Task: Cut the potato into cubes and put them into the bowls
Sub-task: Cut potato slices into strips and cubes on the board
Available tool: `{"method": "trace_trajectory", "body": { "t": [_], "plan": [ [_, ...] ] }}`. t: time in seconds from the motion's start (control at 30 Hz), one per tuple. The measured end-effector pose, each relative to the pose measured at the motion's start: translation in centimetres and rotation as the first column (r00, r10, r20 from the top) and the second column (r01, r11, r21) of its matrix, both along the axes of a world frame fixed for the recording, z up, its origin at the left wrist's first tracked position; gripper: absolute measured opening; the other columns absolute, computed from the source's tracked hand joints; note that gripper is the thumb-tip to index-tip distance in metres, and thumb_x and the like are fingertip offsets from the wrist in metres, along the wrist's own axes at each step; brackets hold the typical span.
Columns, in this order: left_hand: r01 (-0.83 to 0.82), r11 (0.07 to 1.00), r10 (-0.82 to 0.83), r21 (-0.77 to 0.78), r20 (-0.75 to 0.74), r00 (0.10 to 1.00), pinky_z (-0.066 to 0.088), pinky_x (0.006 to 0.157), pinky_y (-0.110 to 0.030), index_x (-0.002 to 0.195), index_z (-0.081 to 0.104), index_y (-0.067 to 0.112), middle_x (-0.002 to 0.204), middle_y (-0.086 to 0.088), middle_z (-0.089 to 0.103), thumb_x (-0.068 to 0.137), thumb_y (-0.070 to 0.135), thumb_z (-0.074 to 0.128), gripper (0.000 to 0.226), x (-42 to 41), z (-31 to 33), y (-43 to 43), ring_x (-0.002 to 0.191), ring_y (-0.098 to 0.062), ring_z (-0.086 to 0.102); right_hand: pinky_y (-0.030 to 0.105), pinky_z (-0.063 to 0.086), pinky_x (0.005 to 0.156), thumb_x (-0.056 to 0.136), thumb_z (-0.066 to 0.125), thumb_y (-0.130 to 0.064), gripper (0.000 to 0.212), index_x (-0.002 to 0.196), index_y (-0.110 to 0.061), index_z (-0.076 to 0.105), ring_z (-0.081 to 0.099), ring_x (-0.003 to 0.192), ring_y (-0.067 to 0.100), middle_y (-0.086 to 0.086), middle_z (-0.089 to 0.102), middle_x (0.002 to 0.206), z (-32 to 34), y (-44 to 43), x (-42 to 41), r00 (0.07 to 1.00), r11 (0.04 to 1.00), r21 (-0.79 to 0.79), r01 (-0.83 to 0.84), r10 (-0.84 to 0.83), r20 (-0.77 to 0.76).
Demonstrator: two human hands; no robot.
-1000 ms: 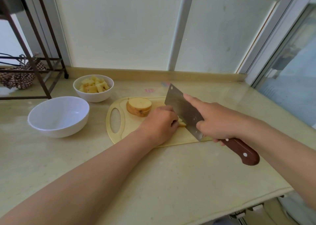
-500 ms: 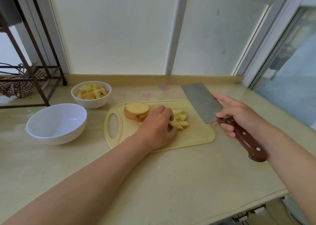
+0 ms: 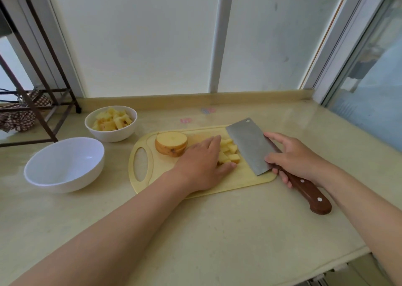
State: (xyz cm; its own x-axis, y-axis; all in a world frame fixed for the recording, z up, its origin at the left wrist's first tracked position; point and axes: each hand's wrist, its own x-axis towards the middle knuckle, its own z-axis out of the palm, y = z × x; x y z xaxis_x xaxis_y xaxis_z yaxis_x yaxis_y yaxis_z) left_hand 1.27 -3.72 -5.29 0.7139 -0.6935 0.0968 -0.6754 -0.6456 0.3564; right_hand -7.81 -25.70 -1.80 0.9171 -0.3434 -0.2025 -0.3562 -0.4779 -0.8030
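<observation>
Cubes (image 3: 231,153) perhaps against left hand (image 3: 201,166)

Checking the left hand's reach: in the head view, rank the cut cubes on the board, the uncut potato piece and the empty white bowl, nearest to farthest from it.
From the left hand:
1. cut cubes, against its fingers, to its right.
2. uncut potato piece, on the board, just left.
3. empty white bowl, far left, off the board.

Only bare forearms and bare hands show of the person. The left forearm (image 3: 121,227) and left hand (image 3: 201,166) are uncovered from the view's bottom edge up, as are the right forearm (image 3: 369,209) and right hand (image 3: 298,158).
</observation>
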Motion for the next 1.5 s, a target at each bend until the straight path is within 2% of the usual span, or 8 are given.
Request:
{"method": "trace_trajectory", "body": {
  "t": [0.13,0.3,0.43,0.6,0.77,1.0,1.37,1.5],
  "plan": [
    [-0.035,0.997,0.031,-0.072,-0.059,0.998,0.041,0.102,-0.041,0.153,0.016,0.020,0.144,-0.005,0.047,0.093,0.056,0.051,0.078,0.3,0.1,0.1,0.127,-0.027,0.047,0.029,0.046,0.039,0.092,0.058,-0.004,0.077,0.150,-0.051,0.037,0.053,0.041,0.025,0.005,0.060,0.058,0.1,1.6,-0.5,0.993,0.993,-0.041,-0.111,0.109,-0.045],
    [-0.028,0.992,0.021,-0.120,-0.057,0.998,0.048,0.088,-0.042,0.150,0.028,0.020,0.118,-0.006,0.063,0.093,0.051,0.055,0.071,0.3,0.2,0.2,0.106,-0.025,0.057,0.031,0.047,0.040,0.093,0.059,-0.009,0.077,0.153,-0.051,0.034,0.056,0.043,0.026,0.012,0.062,0.067,-0.3,2.1,-0.9,0.989,0.989,-0.061,-0.138,0.134,-0.065],
    [-0.019,0.989,0.007,-0.146,-0.076,0.997,0.048,0.089,-0.038,0.148,0.034,0.020,0.115,-0.004,0.064,0.091,0.049,0.060,0.069,0.4,0.5,0.5,0.103,-0.022,0.058,0.029,0.045,0.039,0.093,0.058,-0.007,0.076,0.155,-0.045,0.036,0.055,0.042,0.025,0.013,0.061,0.068,-0.6,2.3,-1.1,0.990,0.990,-0.040,-0.133,0.131,-0.051],
    [-0.069,0.984,0.056,-0.166,-0.082,0.995,0.039,0.100,-0.028,0.147,0.037,0.021,0.138,-0.001,0.051,0.086,0.043,0.068,0.072,0.7,1.4,0.6,0.125,-0.020,0.049,0.029,0.044,0.041,0.092,0.058,-0.009,0.075,0.154,-0.045,0.038,0.054,0.042,0.025,0.013,0.061,0.067,-0.6,2.4,-1.2,0.992,0.994,-0.010,-0.110,0.110,-0.057],
    [-0.126,0.976,0.117,-0.176,-0.063,0.991,0.048,0.091,-0.029,0.130,0.059,0.015,0.118,-0.003,0.064,0.087,0.025,0.070,0.046,0.3,1.7,0.8,0.102,-0.017,0.060,0.030,0.045,0.042,0.091,0.057,-0.008,0.074,0.153,-0.046,0.039,0.053,0.042,0.024,0.012,0.061,0.067,-0.4,2.8,-1.3,0.994,0.995,-0.007,-0.096,0.096,-0.052],
    [-0.137,0.958,0.119,-0.254,-0.083,0.989,0.051,0.088,-0.036,0.107,0.071,0.007,0.105,-0.004,0.070,0.084,0.024,0.074,0.029,-0.2,1.5,0.5,0.094,-0.018,0.063,0.028,0.044,0.044,0.092,0.058,-0.008,0.072,0.153,-0.043,0.041,0.055,0.042,0.019,0.013,0.062,0.071,-0.4,2.7,-1.5,0.995,0.996,0.015,-0.093,0.094,-0.044],
    [-0.096,0.938,0.078,-0.332,-0.068,0.995,0.053,0.086,-0.039,0.102,0.073,0.005,0.097,-0.007,0.072,0.081,0.026,0.078,0.030,-0.1,1.4,0.1,0.088,-0.017,0.065,0.027,0.042,0.041,0.094,0.059,-0.004,0.071,0.153,-0.040,0.043,0.052,0.039,0.019,-0.001,0.062,0.055,-0.3,2.2,-1.7,0.992,0.989,0.089,-0.120,0.122,-0.024],
    [-0.108,0.913,0.074,-0.394,-0.101,0.992,0.053,0.090,-0.031,0.114,0.071,0.011,0.102,-0.002,0.072,0.081,0.020,0.078,0.035,0.1,1.4,0.1,0.092,-0.012,0.066,0.027,0.042,0.039,0.095,0.060,-0.003,0.070,0.153,-0.039,0.043,0.051,0.039,0.020,0.000,0.062,0.057,-0.2,1.7,-1.8,0.992,0.981,0.144,-0.127,0.128,0.000]
  ]
}}
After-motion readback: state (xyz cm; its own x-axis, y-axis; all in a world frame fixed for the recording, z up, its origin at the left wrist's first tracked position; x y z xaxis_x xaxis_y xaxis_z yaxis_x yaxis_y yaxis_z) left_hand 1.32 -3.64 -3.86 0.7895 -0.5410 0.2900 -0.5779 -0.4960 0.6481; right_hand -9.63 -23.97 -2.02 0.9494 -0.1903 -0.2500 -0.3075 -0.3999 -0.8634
